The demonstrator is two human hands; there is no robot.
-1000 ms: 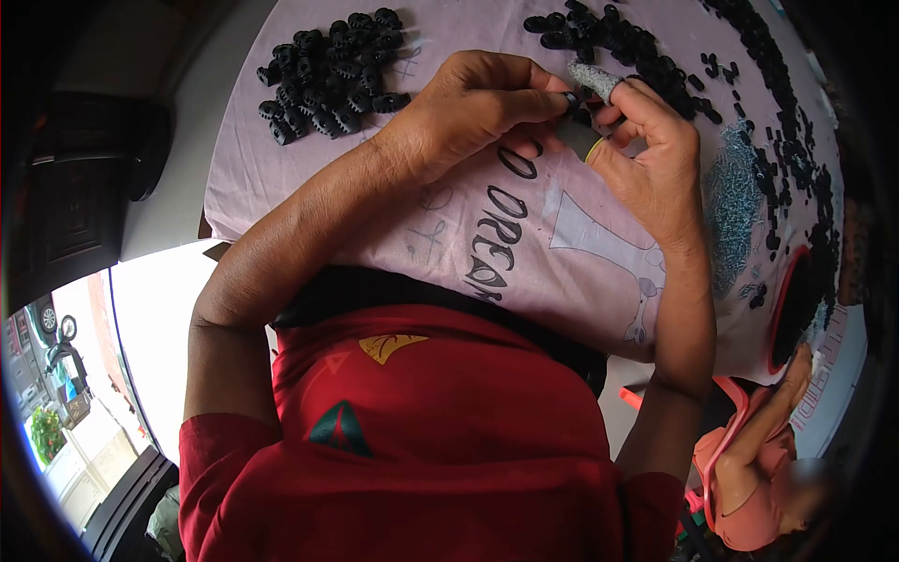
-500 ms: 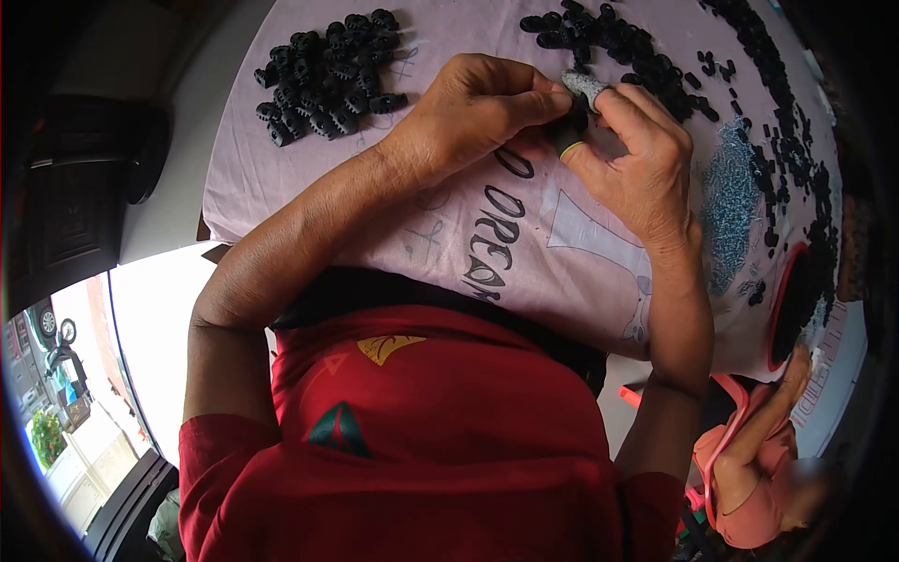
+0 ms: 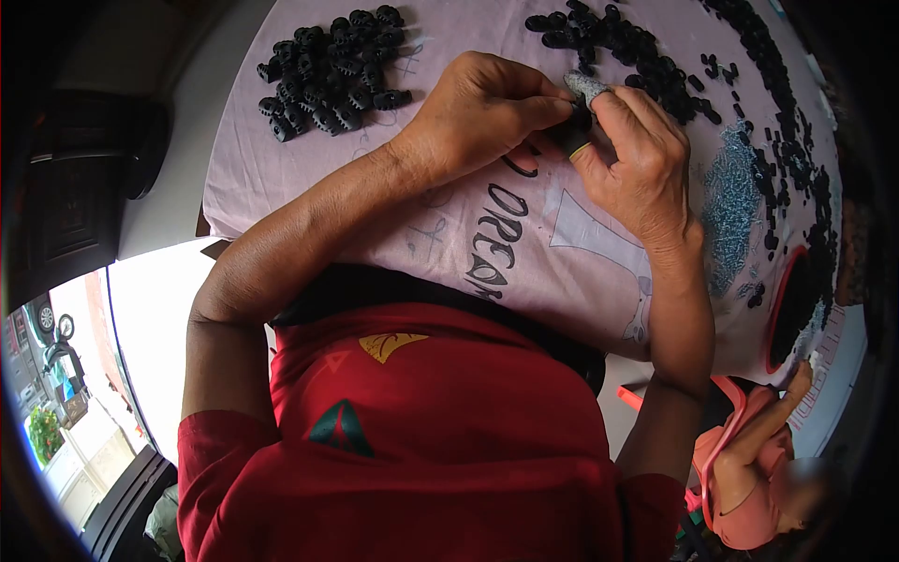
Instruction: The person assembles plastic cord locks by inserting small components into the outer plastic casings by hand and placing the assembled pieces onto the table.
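Note:
Over the pink cloth my two hands meet around a small black part. My left hand pinches its left side between thumb and fingertips. My right hand is closed on its right side, with a grey wrap on one finger and a dark cover with a yellow rim on the thumb. The fingers hide much of the part. Several black assembled pieces lie in a pile left of my hands, and more black pieces lie beyond my right hand.
Small silvery-blue metal pieces are heaped to the right. Black parts run along the table's right side, beside a red-rimmed black container. Another person in a salmon-coloured top sits at the lower right, a hand at the table edge.
My right hand has turned inward and its fingers have closed nearer my left fingertips around the black part. My left hand has stayed almost in place.

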